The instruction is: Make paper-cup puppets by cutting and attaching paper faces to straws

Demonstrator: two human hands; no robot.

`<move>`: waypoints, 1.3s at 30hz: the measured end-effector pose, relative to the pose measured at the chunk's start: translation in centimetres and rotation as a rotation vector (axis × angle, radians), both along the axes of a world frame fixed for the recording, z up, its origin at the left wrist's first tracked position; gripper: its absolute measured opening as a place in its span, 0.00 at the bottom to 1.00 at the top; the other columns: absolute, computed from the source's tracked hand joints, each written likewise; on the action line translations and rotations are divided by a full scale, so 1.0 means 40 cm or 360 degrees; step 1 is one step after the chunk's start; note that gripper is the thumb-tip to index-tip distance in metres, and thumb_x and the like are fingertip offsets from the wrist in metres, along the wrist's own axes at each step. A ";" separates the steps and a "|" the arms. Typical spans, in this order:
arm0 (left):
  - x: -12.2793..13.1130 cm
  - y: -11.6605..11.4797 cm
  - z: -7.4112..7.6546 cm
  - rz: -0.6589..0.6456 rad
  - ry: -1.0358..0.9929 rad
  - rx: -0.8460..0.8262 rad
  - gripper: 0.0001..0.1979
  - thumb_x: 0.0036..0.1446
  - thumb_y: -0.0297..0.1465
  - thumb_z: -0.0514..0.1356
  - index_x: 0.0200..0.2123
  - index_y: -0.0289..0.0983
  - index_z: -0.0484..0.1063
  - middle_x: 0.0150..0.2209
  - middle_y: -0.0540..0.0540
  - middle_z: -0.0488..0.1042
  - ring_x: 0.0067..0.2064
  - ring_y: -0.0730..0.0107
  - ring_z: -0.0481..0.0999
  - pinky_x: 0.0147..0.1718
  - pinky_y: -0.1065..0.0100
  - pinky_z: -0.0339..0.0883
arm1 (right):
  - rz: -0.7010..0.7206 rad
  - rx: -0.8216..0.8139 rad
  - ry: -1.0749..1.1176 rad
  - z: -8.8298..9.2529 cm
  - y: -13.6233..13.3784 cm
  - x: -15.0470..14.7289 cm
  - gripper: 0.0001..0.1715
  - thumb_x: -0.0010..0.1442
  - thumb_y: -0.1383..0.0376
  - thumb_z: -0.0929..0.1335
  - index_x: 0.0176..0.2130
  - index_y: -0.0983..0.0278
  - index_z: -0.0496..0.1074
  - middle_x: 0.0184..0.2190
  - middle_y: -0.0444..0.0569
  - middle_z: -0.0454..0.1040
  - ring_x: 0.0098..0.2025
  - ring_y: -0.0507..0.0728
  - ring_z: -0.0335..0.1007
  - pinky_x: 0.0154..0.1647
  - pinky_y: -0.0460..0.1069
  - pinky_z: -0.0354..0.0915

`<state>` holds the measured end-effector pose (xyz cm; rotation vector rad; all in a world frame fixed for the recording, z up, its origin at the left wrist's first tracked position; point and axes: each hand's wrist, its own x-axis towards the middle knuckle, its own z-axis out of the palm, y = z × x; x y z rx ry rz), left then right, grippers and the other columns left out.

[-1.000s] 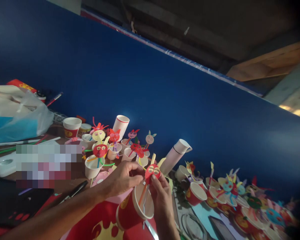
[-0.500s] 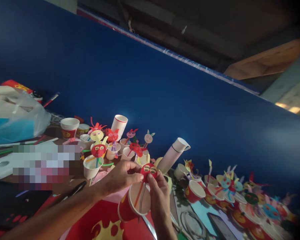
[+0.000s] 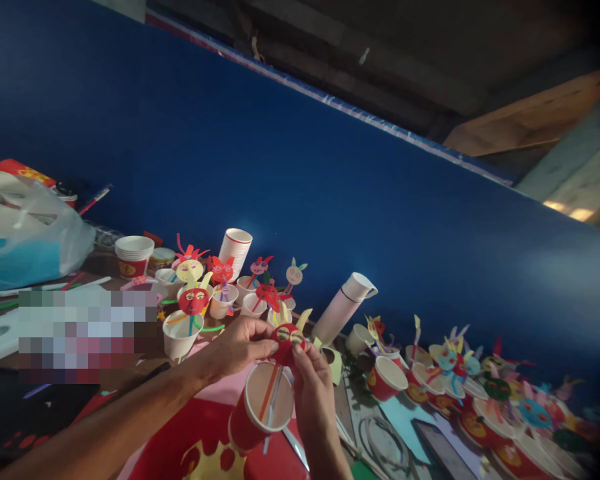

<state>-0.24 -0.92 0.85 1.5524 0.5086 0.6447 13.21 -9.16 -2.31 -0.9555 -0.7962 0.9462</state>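
1. Presently, one red round paper disc (image 3: 287,347) with two yellow pointed paper ears (image 3: 305,321) sits between both hands' fingertips.
2. Left hand (image 3: 247,343): thumb and forefinger pinch its left edge. Right hand (image 3: 312,373): thumb and fingers pinch its right.
3. Judgement: light, even rim pressure should avoid creasing.
4. Below fingers: one thin orange stem (image 3: 269,393), one thin grey stem (image 3: 274,400), across one tilted red paper cup's (image 3: 243,420) mouth.
5. Beyond fingers, rightward: one pale pink cylindrical bottle (image 3: 341,308).

There are two hands (image 3: 247,343) (image 3: 316,377), one flask (image 3: 341,308) and one phone (image 3: 441,448) (cups (image 3: 387,379) overlap uncountably).
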 end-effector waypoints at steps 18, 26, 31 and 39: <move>-0.007 0.018 0.004 0.0091 0.0023 -0.0003 0.09 0.48 0.34 0.58 0.23 0.33 0.69 0.20 0.51 0.66 0.25 0.74 0.63 0.27 0.71 0.56 | -0.0113 -0.0015 -0.0240 -0.005 0.002 0.004 0.17 0.58 0.53 0.65 0.40 0.61 0.74 0.34 0.46 0.77 0.35 0.55 0.71 0.38 0.47 0.63; -0.010 0.027 0.016 0.0401 0.0012 0.0035 0.12 0.47 0.38 0.58 0.23 0.34 0.68 0.19 0.53 0.63 0.24 0.75 0.61 0.26 0.71 0.53 | 0.0061 0.0110 -0.0477 0.022 -0.003 0.028 0.29 0.49 0.49 0.70 0.47 0.61 0.71 0.46 0.52 0.74 0.49 0.61 0.68 0.50 0.53 0.61; -0.018 0.028 0.035 0.0532 0.0012 0.0057 0.13 0.46 0.39 0.58 0.23 0.34 0.68 0.19 0.54 0.63 0.24 0.75 0.61 0.26 0.71 0.54 | 0.0174 -0.0062 -0.0851 0.019 -0.015 0.022 0.45 0.40 0.58 0.77 0.56 0.57 0.62 0.56 0.53 0.65 0.58 0.64 0.58 0.56 0.57 0.56; -0.017 0.026 0.039 0.0444 -0.0007 0.0005 0.13 0.46 0.39 0.59 0.24 0.33 0.69 0.19 0.54 0.63 0.24 0.76 0.59 0.25 0.72 0.53 | 0.0198 -0.0068 -0.0851 0.015 -0.018 -0.005 0.44 0.44 0.67 0.75 0.57 0.56 0.59 0.56 0.51 0.64 0.58 0.63 0.57 0.56 0.56 0.56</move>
